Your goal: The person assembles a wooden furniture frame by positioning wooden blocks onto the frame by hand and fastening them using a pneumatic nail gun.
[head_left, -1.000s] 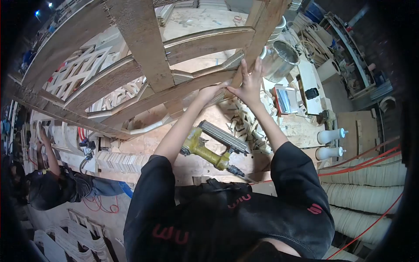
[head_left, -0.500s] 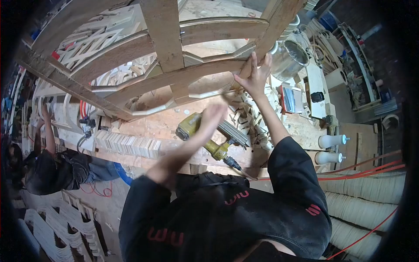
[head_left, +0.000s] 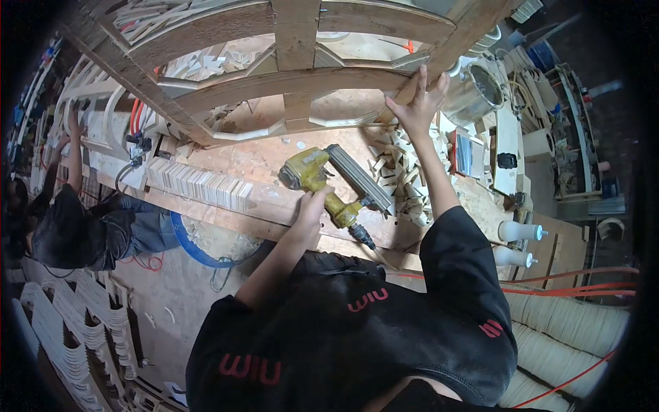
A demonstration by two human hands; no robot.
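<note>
A large wooden lattice frame (head_left: 295, 81) with curved rails and flat posts leans upright over the workbench. Against its right post rests my right hand (head_left: 420, 110), thumb and fingers spread. On the bench lies a yellow nail gun (head_left: 307, 167) with a long grey magazine, a hose joined to its near end. My left hand (head_left: 312, 209) is closed on the nail gun's handle from the left side; its fingertips are partly hidden.
Thin wood strips (head_left: 199, 184) stand in a row along the bench's front edge. Loose wood offcuts (head_left: 405, 175) pile up right of the nail gun, near a metal bucket (head_left: 473, 95) and two white bottles (head_left: 518, 231). At left, another person (head_left: 82, 230) works beside a blue tub (head_left: 182, 237).
My left hand has come down and back from above the nail gun to its handle. The nail gun has turned slightly. My right hand stays on the frame while the view shifts.
</note>
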